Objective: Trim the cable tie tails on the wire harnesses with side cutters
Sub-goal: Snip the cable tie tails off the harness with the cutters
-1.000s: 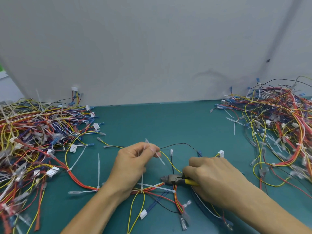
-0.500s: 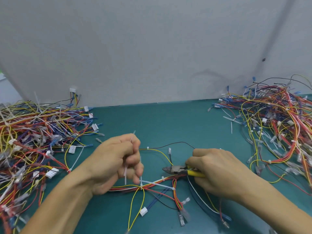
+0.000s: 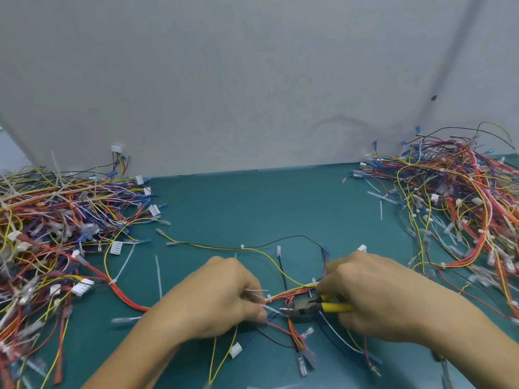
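Half a second earlier my left hand (image 3: 222,299) was lifted off the mat with a white strip in its curled fingers. Now it had dropped onto the harness (image 3: 283,293) in front of me, thumb and fingertips pressed together on a tie tail (image 3: 270,308). My right hand (image 3: 373,296) kept its fingers wrapped round the yellow handles of the cutters (image 3: 303,307), and their nose had slid left to meet that tail. I judged the next snip was lined up. The blur kept me from telling whether the blades already sat around the tail.

I saw no bin or tray anywhere. Harnesses lay in a left heap (image 3: 56,220) and a right heap (image 3: 463,197) straight on the green mat (image 3: 252,203), well apart from the one being trimmed.
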Available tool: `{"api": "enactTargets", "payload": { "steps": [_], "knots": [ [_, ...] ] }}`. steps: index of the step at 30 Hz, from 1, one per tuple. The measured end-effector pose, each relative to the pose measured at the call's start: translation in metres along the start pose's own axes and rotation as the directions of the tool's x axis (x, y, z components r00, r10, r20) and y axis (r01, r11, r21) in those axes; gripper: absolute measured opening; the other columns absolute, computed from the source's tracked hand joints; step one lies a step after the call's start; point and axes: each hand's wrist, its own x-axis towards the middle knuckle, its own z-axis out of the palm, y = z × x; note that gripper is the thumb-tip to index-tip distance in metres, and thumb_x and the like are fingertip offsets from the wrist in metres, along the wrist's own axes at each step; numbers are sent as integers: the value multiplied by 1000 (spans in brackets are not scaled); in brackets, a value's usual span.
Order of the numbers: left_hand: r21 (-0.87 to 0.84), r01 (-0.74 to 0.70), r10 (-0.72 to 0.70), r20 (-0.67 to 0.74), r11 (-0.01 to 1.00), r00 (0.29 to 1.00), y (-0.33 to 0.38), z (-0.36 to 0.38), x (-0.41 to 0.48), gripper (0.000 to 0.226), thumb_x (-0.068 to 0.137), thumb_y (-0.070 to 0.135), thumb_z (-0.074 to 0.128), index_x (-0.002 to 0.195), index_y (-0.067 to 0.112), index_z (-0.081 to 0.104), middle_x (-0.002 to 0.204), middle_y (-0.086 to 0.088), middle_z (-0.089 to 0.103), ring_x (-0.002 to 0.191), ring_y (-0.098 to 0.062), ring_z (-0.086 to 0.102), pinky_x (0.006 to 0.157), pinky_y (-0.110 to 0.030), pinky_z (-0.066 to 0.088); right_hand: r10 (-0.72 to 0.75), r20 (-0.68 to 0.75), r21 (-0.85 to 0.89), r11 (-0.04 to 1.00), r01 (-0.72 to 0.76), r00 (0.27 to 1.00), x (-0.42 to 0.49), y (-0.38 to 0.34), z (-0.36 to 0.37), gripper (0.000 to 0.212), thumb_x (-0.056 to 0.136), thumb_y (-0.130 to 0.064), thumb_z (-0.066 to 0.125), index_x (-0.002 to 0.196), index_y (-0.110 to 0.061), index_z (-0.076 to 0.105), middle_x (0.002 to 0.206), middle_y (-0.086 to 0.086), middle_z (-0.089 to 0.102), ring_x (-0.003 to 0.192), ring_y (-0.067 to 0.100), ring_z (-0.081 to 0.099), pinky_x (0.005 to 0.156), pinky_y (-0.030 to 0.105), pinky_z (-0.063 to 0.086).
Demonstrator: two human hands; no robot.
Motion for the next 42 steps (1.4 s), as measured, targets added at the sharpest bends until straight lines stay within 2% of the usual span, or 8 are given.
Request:
{"api": "enactTargets", "payload": {
  "steps": [4,13,18,22,26,37,39,42],
  "knots": [
    [-297,-60,56,-23,953,998,-3,5,4,5,79,35,73,75,37,72,76,22,68,77,7,62,75,-19,50,22,-15,-49,999,-23,1000,-7,1,3,7,81,-24,47,85,-20,51,86,-7,43,78,20,46,65,33,44],
    [-515,-149,69,-171,844,983,1,24,6,6,76,35,72,75,29,74,70,14,70,64,2,58,66,-24,46,39,-126,-81,995,-49,991,-18,-3,19,12,85,-30,42,95,-25,48,100,-9,44,95,21,54,70,33,42],
    [-514,-247,117,-271,821,955,7,34,5,6,77,38,67,74,32,69,66,12,65,58,-7,47,60,-28,40,61,-178,-111,990,-82,982,-19,-7,22,16,87,-32,40,99,-26,47,103,-8,46,99,21,51,67,31,28],
    [-488,-298,138,-337,820,931,11,37,7,4,79,34,67,77,30,67,71,13,65,67,-28,53,64,-32,43,75,-213,-109,989,-100,974,-19,-9,21,17,86,-31,40,99,-26,49,101,-9,46,98,21,51,71,31,37],
    [-451,-331,162,-371,829,914,10,40,9,16,83,20,73,72,29,66,66,18,59,54,-14,39,52,-17,31,13,-280,-170,983,-63,960,-17,-11,18,8,76,-31,58,81,-25,56,84,-8,53,76,20,57,58,28,33],
    [-473,-350,113,-459,809,881,12,50,13,15,78,24,63,66,29,56,62,19,53,60,0,47,60,-9,33,67,-192,-111,990,-89,979,-16,-13,27,19,92,-24,38,107,-28,49,105,-6,48,101,24,49,75,33,37],
    [-487,-340,105,-447,804,888,12,50,14,14,78,26,63,66,30,57,62,19,54,60,1,47,60,-10,33,36,-234,-113,992,-64,972,-17,-16,25,15,89,-26,48,102,-28,55,100,-5,52,95,24,53,69,33,38],
    [-505,-339,112,-426,794,898,12,49,14,17,79,23,65,66,30,58,58,19,53,56,3,46,57,-9,32,9,-350,-188,979,-80,937,-19,-15,28,26,51,-28,84,67,-26,64,63,-7,54,54,20,57,42,28,34]
  ]
}}
